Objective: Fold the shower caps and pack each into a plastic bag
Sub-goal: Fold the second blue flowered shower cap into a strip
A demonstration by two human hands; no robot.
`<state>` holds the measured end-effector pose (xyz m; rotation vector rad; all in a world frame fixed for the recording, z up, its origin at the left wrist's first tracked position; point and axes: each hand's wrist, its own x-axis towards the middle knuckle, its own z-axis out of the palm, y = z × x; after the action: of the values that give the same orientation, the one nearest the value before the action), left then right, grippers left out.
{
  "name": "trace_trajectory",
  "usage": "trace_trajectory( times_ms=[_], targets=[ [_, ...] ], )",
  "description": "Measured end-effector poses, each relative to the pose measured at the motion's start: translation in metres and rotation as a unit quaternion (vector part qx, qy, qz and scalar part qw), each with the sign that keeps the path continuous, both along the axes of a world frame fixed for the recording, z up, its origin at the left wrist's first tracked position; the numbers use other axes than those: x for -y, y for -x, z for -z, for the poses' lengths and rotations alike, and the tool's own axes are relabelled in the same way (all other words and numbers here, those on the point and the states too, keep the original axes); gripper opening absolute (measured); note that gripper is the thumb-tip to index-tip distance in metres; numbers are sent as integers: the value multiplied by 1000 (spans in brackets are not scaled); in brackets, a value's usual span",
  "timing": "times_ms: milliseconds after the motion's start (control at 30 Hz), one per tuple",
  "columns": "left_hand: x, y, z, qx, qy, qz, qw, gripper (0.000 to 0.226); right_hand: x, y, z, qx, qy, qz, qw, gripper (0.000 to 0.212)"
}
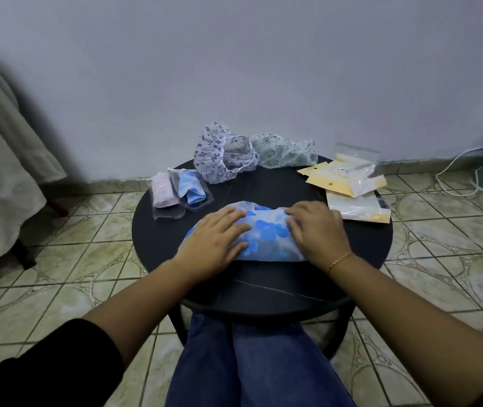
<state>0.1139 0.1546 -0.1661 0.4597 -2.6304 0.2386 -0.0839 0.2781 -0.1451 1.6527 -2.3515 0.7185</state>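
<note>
I see both hands flat on the blue cap (266, 233), which lies folded at the middle of the round table (263, 283). The left hand (213, 245) presses its left end with straight, spread fingers; the right hand (316, 230) covers the right end, fingers slightly bent (pressing, not pinching). Two packed bags (180, 190) lie at the back left, two loose caps (225, 157) behind, and empty bags (351, 183) to the right.
</note>
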Motion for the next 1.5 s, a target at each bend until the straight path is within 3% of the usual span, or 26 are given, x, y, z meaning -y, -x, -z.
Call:
trace_trajectory(
  times_ms=[133,267,367,500,633,733,800,1000,1100,1300,1367,1433,1500],
  targets=[
    [3,2,7,104,-84,-48,990,83,-2,3,14,26,-186,-7,982,53],
    [9,-1,7,168,-171,-98,966,106,-3,5,19,67,-247,-2,967,67],
    [12,-2,9,163,-199,-106,960,110,1,5,18,108,-182,32,977,59],
    [12,-3,9,155,-197,-96,963,109,11,9,7,50,-100,83,990,40],
    [11,-4,5,130,-225,-99,960,99,30,20,2,103,-142,58,983,31],
    [11,-7,1,69,-287,-104,950,105,39,30,4,197,-185,44,962,29],
    [12,-9,-2,52,-316,-112,941,110,42,34,5,214,-186,46,958,26],
    [19,-10,3,150,-301,-185,923,116,45,29,8,168,-195,93,962,29],
    [21,-9,4,146,-318,-201,915,118,45,26,11,132,-183,106,968,29],
    [27,-14,-6,30,-325,-172,929,101,42,24,-1,145,-129,109,975,35],
    [22,-16,-9,-43,-229,-148,961,87,32,18,-10,87,-73,126,985,34],
    [15,-14,-8,-100,-110,-76,986,57,20,8,-14,69,-19,114,991,31],
    [6,-9,-3,-97,-40,2,994,35,7,-3,-10,73,-16,92,993,31]
  ],
)
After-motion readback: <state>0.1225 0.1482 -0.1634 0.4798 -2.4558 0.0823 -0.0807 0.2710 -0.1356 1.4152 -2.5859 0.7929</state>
